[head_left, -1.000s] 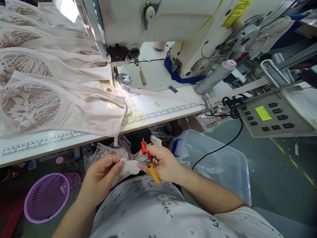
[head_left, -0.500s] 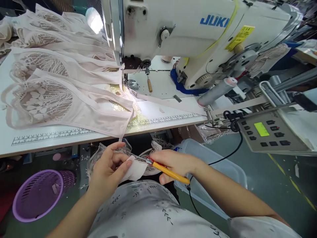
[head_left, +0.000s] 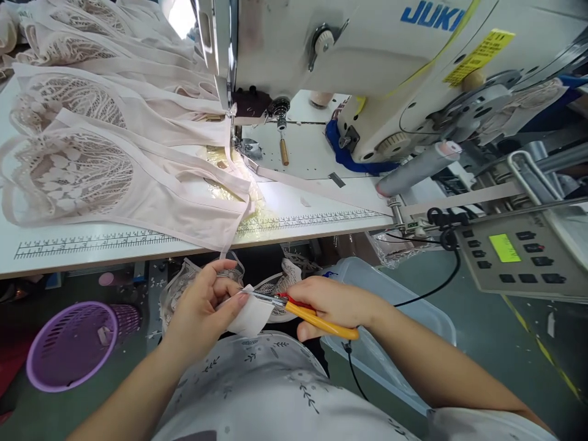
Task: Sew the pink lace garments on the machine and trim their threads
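Note:
My left hand (head_left: 204, 306) is closed in a pinch on the end of a pale bra (head_left: 252, 317), just in front of the table edge. My right hand (head_left: 333, 303) grips scissors (head_left: 316, 320) with yellow-orange handles. Their blades point left across the pale fabric, close to my left fingertips, and the blade tips are partly hidden there. Lace parts (head_left: 177, 288) hang below the table behind my hands. Another beige lace bra (head_left: 184, 214) lies on the table, with a thin strip running down from its corner toward my left hand.
A sewing machine (head_left: 294, 55) stands over the white table (head_left: 294, 202), which has a printed ruler along its front. More bras (head_left: 92, 49) are piled at the left. A control box (head_left: 519, 251) is at the right. Below are a purple basket (head_left: 73, 349) and a clear plastic tub (head_left: 441, 331).
The view has shifted closer to the machine and slightly right. The scissors' blades look more closed and lie across the fabric edge; both hands keep their hold.

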A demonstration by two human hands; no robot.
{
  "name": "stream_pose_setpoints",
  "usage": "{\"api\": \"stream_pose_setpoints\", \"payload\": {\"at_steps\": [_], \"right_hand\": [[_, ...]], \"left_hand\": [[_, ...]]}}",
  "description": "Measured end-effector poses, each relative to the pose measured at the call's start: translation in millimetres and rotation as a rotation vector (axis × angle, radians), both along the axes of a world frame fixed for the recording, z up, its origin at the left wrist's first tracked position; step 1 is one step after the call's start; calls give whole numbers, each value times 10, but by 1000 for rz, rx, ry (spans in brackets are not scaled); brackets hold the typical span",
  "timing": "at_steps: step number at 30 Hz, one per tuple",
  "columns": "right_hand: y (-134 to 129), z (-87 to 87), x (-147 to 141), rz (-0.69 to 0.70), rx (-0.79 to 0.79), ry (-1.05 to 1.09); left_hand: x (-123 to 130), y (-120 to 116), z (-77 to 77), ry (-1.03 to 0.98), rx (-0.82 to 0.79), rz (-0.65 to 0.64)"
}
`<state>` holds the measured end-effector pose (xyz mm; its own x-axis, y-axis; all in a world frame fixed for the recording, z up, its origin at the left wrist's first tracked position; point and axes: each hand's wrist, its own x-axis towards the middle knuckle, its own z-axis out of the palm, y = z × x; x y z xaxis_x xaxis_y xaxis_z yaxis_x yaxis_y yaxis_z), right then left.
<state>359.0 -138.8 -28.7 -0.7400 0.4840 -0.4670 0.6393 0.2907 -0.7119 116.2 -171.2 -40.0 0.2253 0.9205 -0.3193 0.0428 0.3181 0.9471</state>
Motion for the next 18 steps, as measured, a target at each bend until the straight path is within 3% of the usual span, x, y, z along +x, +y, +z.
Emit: {"api": "stream_pose_setpoints", "payload": {"at_steps": [4, 12, 18], "right_hand": [[34, 30, 11, -2, 0, -32], [111, 137, 43, 57, 64, -91], [102, 62, 75, 34, 107, -67]], "left_hand": [[-39, 32, -52, 12, 16, -73], [-6, 82, 12, 27, 36, -115], [34, 94, 31, 50, 57, -117]]}}
